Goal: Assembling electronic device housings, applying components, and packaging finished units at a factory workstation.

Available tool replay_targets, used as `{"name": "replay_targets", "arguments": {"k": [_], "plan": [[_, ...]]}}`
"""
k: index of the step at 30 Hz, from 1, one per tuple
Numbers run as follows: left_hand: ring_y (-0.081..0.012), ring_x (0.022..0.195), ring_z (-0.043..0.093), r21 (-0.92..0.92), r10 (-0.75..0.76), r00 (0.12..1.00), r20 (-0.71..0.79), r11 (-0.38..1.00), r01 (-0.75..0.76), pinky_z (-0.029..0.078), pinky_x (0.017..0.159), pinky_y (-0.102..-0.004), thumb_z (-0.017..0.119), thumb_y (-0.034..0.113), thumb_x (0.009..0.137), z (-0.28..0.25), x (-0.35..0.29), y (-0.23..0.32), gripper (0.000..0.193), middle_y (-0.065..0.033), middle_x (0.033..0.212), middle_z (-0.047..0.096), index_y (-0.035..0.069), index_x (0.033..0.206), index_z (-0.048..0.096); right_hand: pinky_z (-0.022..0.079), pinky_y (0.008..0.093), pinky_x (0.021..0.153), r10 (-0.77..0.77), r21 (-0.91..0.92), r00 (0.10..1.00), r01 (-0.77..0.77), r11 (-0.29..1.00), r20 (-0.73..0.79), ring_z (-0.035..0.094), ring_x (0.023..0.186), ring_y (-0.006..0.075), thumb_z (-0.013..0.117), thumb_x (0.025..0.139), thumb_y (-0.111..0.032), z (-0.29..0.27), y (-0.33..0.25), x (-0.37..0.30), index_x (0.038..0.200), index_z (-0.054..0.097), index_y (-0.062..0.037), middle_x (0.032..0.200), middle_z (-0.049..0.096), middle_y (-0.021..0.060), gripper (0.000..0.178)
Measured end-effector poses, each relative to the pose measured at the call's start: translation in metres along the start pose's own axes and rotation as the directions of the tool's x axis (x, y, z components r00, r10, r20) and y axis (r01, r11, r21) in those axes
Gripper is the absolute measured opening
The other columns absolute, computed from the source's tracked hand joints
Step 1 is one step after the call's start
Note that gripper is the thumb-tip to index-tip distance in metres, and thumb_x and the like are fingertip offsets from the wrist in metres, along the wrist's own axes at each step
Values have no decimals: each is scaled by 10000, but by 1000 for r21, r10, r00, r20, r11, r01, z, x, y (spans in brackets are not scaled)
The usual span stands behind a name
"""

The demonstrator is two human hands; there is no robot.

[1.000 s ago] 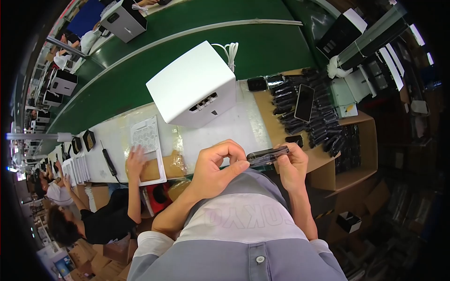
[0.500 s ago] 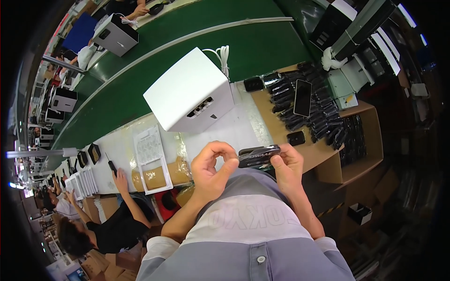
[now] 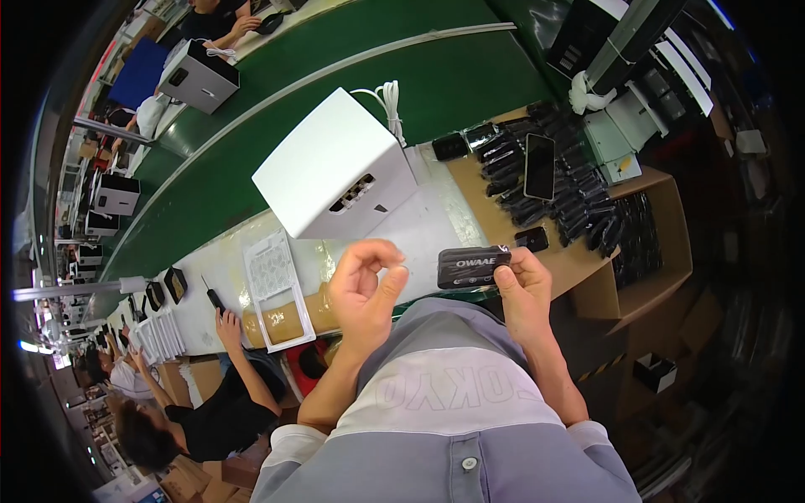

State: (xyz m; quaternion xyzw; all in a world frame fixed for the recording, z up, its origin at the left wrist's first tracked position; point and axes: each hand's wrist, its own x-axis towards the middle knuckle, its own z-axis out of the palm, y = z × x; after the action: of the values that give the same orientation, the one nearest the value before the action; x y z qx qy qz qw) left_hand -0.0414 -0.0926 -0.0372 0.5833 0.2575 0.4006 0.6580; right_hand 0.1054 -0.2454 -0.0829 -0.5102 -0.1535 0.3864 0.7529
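R hand (image 3: 526,289) pinches a flat blk remote-like unit (image 3: 464,271) by its right end, thumb vs fingers, over the near edge of the bench (image 3: 419,218), nr right of the white appliance (image 3: 323,163). L hand (image 3: 360,293), left of it, is loosely curled, thumb & fingertips apart. Far right: phone (image 3: 539,168) atop blk wrapped pcs (image 3: 585,216).

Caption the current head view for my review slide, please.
Right hand gripping a flat black item, left hand apart from it, near a white box-shaped appliance.
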Motion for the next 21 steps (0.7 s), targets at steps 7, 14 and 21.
{"name": "replay_targets", "arguments": {"k": [7, 14, 21], "plan": [[-123, 844, 563, 53, -94, 956, 277, 995, 82, 464, 763, -248, 673, -75, 865, -2, 10, -11, 108, -72, 919, 616, -28, 947, 621, 476, 244, 807, 19, 0, 1000, -19, 1000, 10, 599, 847, 71, 596, 981, -82, -1, 1, 3, 986, 600, -10, 961, 669, 32, 72], [-137, 694, 570, 50, -14, 999, 36, 999, 12, 480, 648, -274, 601, 56, 964, -14, 26, -2, 121, -80, 797, 632, -42, 1020, 645, 449, 220, 755, 19, 65, 1000, -20, 998, 11, 556, 800, 33, 582, 974, -52, -6, -11, 8, 943, 579, -32, 919, 641, 4, 37], [-149, 860, 647, 58, -482, 650, 587, 826, 560, 507, 773, -288, 668, 238, 959, -7, 42, -11, 336, -109, 978, 721, -52, 1128, 681, 449, 217, 697, 70, -90, 956, -46, 995, 285, 556, 793, 37, 641, 950, -60, 1, -34, 17, 994, 608, 21, 887, 637, 15, 98]]}}
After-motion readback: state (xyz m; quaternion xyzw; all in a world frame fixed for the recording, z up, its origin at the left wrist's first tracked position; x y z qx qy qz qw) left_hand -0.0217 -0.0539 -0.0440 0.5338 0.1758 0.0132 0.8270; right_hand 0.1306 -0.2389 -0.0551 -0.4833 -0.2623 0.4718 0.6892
